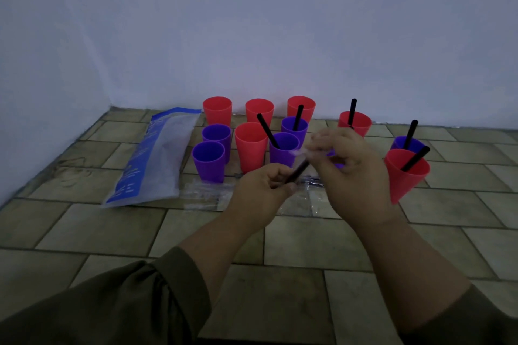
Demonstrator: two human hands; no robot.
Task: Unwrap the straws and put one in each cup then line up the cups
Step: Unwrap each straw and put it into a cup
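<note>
Cups crowding, perhaps, far floor.

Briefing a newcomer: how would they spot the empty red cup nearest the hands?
Right of the blue-and-clear bag on the floor stands a cup cluster. The red cup is its only red one ahead of the wall row, flanked by purple cups, strawless.
</note>
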